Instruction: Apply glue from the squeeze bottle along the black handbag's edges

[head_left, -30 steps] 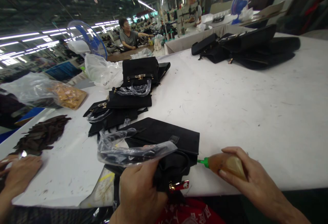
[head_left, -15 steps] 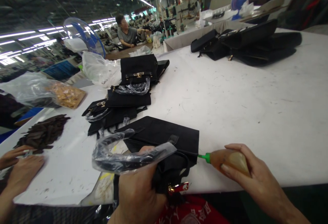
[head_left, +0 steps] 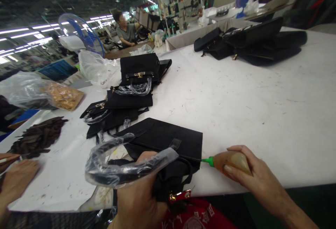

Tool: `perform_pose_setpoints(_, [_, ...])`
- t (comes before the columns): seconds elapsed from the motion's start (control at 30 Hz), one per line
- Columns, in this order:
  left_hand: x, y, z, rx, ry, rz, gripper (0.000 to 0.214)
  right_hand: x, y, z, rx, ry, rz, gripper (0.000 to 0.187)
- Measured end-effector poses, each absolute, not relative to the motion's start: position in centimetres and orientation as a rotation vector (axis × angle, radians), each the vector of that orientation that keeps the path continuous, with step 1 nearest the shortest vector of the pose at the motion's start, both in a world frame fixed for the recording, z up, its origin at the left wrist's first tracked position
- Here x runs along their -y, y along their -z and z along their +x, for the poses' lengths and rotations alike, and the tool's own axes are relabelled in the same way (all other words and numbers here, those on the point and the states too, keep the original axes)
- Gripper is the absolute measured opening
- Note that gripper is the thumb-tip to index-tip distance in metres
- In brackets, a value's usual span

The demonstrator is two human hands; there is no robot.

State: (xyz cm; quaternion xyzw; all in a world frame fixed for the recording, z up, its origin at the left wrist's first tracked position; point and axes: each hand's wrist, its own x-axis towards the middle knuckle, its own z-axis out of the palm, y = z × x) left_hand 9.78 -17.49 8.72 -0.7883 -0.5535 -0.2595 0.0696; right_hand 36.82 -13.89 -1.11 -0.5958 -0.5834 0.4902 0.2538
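A black handbag (head_left: pixel 168 136) lies at the front of the white table, its handle (head_left: pixel 115 174) wrapped in clear plastic. My left hand (head_left: pixel 141 194) is closed on the bag beneath that handle; its fingertips are partly hidden. A gold zipper pull with a red tag (head_left: pixel 181 195) hangs at the bag's near side. In my right hand (head_left: pixel 252 169) is a squeeze bottle (head_left: pixel 231 162) of amber liquid with a green nozzle (head_left: pixel 208 161). The nozzle tip meets the lower right edge of the bag.
More black handbags (head_left: pixel 139 70) are piled beyond my left hand, and others (head_left: pixel 252 42) lie at the far right. Another person's hands (head_left: pixel 21 173) work at the left beside a heap of dark brown strips (head_left: pixel 39 136). A blue fan (head_left: pixel 81 35) stands behind plastic bags (head_left: pixel 97 68).
The view has shifted slightly, moving most things a little left. My hands keep their holds, the nozzle still at the bag's edge. A person in the background now has a large boxy item beside them.
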Motion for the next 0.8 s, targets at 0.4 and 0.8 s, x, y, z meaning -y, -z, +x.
perform_pose_setpoints(0.4, [17.4,-8.9,9.9,1.71,0.79,-2.367,0.027,14.0,1.0,36.9,1.424,-1.338,-1.644,0.043])
perform_pose_setpoints(0.8, [17.4,-8.7,10.1,1.674,0.858,-2.368,0.027,15.1,-0.6,35.9,1.375,-1.368,-1.588,0.038])
